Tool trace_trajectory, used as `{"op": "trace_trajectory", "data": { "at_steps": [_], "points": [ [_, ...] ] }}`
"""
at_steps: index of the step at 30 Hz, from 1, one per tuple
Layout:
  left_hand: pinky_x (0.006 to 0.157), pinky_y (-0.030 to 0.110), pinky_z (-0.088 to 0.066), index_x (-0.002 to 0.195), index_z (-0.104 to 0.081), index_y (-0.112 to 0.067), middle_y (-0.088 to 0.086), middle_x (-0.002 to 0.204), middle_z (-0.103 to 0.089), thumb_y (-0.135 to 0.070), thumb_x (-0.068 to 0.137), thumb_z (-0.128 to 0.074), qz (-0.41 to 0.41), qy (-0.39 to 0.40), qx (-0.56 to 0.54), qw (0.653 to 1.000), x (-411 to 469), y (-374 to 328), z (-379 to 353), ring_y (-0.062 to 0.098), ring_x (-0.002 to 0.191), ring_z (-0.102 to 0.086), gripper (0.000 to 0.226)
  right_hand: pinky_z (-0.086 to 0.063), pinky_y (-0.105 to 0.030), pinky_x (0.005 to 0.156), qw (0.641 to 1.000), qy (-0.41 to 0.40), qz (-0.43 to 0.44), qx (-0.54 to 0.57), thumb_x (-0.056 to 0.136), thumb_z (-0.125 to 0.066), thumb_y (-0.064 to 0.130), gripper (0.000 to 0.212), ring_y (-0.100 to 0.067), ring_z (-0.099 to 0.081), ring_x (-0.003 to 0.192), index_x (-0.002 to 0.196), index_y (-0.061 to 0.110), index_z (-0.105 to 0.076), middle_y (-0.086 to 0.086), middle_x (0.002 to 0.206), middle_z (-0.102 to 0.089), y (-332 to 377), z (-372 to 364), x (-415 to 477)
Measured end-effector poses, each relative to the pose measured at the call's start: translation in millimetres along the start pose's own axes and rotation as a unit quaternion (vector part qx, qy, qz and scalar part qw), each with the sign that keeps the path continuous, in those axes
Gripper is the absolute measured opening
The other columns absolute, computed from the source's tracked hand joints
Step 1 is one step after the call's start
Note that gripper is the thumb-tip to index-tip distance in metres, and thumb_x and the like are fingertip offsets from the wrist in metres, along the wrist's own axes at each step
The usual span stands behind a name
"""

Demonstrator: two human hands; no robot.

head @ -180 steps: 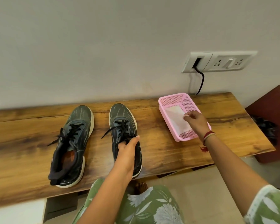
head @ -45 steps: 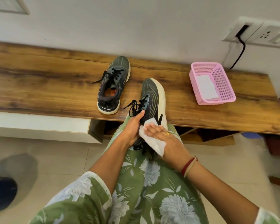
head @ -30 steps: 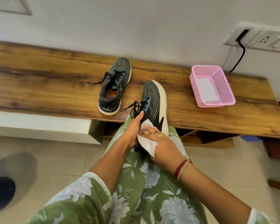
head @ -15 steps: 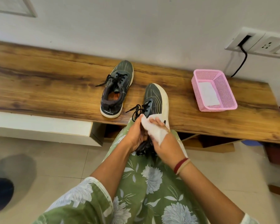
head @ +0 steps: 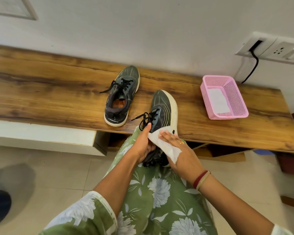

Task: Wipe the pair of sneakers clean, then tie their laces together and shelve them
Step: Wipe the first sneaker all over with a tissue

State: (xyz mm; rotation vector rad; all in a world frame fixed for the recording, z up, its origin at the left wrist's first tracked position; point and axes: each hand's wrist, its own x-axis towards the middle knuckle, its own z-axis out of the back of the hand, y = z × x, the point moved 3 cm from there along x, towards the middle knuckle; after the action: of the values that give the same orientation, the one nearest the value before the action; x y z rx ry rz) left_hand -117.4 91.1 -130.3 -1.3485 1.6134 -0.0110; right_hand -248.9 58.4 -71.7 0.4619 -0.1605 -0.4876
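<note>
held sneaker [head: 163, 106] is gripped at the collar by left hand [head: 143, 143] | wipe [head: 166, 148] is pressed on its side under right hand [head: 182, 150], fingers straight | firm heel-to-toe strokes are advised | other sneaker [head: 121, 97] is set on bench [head: 41, 92]

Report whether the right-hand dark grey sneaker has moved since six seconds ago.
Yes: the dark grey sneaker came toward the person, its heel now past the front edge of the wooden bench.

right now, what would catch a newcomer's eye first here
The left hand grips a dark sneaker tilted at the front edge of the wooden bench while the right hand presses a white wipe against it. Its mate sits farther back, a pink basket to the right.
</note>
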Motion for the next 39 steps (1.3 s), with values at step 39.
{"op": "trace_trajectory", "data": {
  "at_steps": [39],
  "points": [
    [0.114,0.041,-0.027,0.151,-0.020,-0.018,0.003,0.156,-0.027,-0.005,0.083,-0.057,-0.334,-0.112,0.637,0.685,-10,-24,-4,0.021,0.146,-0.015,0.079,-0.055,-0.023,0.076,0.662,-0.288,-0.314,0.617,0.079,-0.056,0.031,0.032,-0.014,-0.066,0.093,0.106,0.014,-0.056,0.000,0.096,-0.070,-11,24,-11]
  ]
}}
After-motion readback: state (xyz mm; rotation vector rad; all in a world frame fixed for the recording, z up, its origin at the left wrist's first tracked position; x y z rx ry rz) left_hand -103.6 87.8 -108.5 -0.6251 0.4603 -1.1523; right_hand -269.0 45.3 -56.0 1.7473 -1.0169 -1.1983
